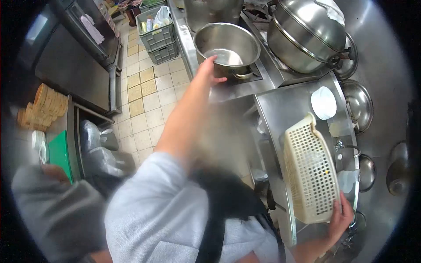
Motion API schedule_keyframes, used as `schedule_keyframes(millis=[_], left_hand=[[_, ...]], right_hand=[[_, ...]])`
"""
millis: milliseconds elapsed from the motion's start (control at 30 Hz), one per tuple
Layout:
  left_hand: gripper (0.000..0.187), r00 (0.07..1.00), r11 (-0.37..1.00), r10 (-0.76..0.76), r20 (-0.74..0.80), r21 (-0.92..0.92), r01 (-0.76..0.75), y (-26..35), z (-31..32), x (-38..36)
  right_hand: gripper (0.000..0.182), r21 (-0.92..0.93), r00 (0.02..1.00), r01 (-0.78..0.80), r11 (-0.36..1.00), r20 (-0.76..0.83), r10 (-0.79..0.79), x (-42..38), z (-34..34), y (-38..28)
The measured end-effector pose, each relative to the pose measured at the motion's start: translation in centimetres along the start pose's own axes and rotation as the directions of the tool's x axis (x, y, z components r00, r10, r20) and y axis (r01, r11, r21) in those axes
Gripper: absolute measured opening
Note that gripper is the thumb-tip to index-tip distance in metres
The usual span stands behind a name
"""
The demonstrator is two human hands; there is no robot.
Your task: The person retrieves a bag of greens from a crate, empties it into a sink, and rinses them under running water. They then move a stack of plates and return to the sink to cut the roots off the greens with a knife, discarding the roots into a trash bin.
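Note:
My left arm stretches forward to a wide steel pot on the metal counter. My left hand grips the pot's near left rim, with a digit over the edge and another along the outside wall. Inside, the pot shows a shiny bottom. At the right, a cream perforated plastic basket stands tilted on its side over the steel sink counter. My right hand is closed on the basket's lower right edge; some of its fingers are hidden behind the basket.
A large lidded steel pot stands beyond the counter. A white bowl sits above the basket. Grey crates stand on the tiled floor. Close at my left is another person's grey sleeve, near a green board.

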State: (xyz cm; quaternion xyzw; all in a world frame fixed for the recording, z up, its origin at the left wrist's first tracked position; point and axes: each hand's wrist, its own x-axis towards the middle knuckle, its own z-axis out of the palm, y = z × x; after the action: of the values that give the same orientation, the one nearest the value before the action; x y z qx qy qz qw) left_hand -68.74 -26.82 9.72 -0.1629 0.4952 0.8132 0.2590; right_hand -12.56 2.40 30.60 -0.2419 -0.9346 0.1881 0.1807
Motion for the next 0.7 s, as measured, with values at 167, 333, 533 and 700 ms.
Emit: schedule_keyframes(millis=[167, 333, 533, 700], left_hand=[[0.052, 0.999, 0.984, -0.045, -0.004, -0.172, 0.044, 0.5, 0.5, 2.1], [0.058, 0.998, 0.952, -0.057, -0.009, -0.301, 0.051, 0.3, -2.8, 1.5], [0.048, 0.999, 0.908, 0.046, -0.011, -0.415, -0.046, -1.5, -9.2, -2.3], [0.052, 0.976, 0.975, 0.218, 0.010, -0.046, -0.217, -6.8, -19.7, -0.6]], right_hand=[[0.031, 0.083, 0.985, -0.112, 0.990, -0.120, 0.122, 2.6, -2.4, -3.7], [0.031, 0.168, 0.977, -0.075, 0.983, -0.185, 0.106, 5.5, -3.6, -5.4], [0.030, 0.272, 0.968, 0.141, 0.952, -0.241, -0.075, 12.1, -1.1, -4.7], [0.025, 0.186, 0.904, 0.394, 0.900, -0.254, -0.343, 21.3, 5.6, -9.0]])
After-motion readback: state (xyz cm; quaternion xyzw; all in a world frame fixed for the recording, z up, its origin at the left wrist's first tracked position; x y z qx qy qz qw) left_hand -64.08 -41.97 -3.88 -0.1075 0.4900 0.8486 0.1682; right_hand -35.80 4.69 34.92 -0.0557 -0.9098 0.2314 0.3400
